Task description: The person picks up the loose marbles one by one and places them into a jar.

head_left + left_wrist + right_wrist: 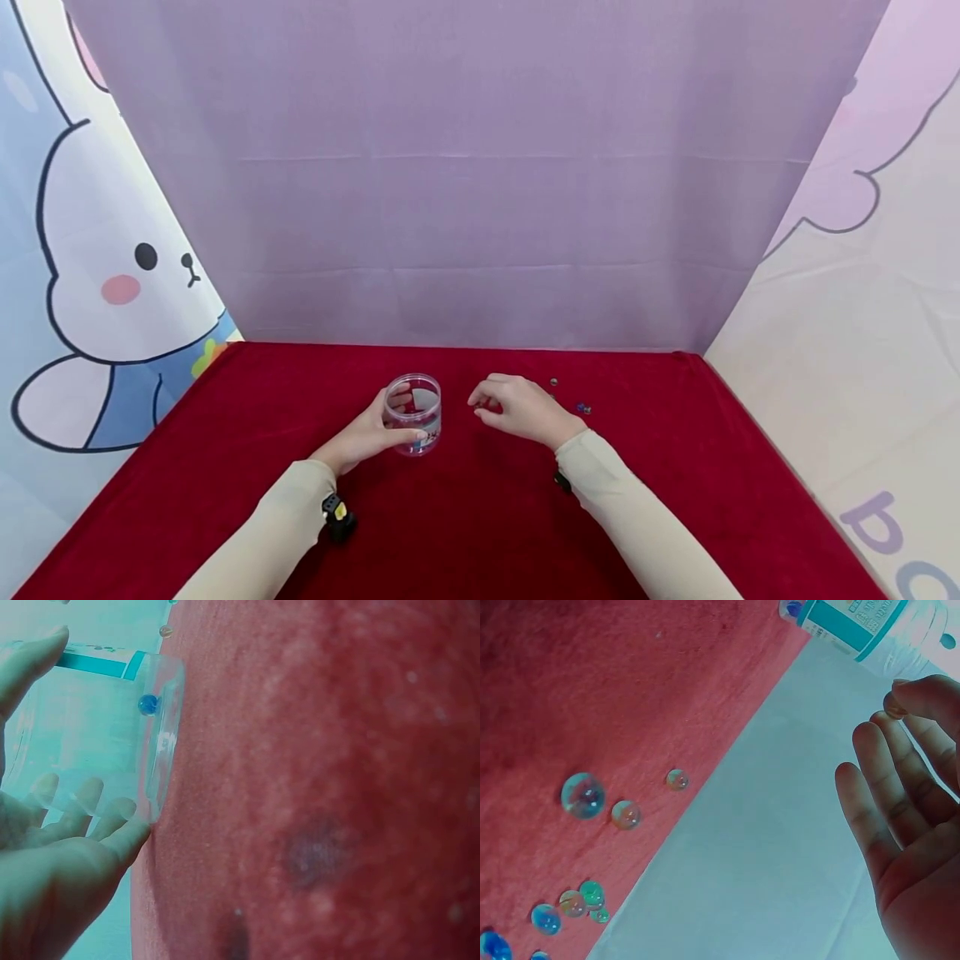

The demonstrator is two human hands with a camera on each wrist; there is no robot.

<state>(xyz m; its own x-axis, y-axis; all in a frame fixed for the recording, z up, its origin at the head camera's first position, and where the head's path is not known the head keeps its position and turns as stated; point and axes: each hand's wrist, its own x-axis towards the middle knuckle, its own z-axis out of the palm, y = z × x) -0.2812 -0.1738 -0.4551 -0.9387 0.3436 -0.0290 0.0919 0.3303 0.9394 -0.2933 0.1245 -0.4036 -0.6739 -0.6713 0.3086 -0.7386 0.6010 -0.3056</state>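
In the head view my left hand (375, 433) holds a clear plastic jar (414, 414) upright, thumb on the near side and fingers round the far side. A blue marble (148, 704) shows low inside the jar in the left wrist view, and a teal-banded label (855, 622) wraps its wall. Just right of the jar, my right hand (521, 407) hovers over the cloth. The right wrist view shows its thumb and index finger pinching a small brownish marble (894, 706) near the jar's mouth, the other fingers loosely extended.
Right of the right hand, several glass marbles lie on the red cloth, among them a large clear one (583, 796), a blue one (546, 919) and a green one (592, 892). A purple curtain (480, 183) closes off the back; printed sheets (885, 333) hang at both sides.
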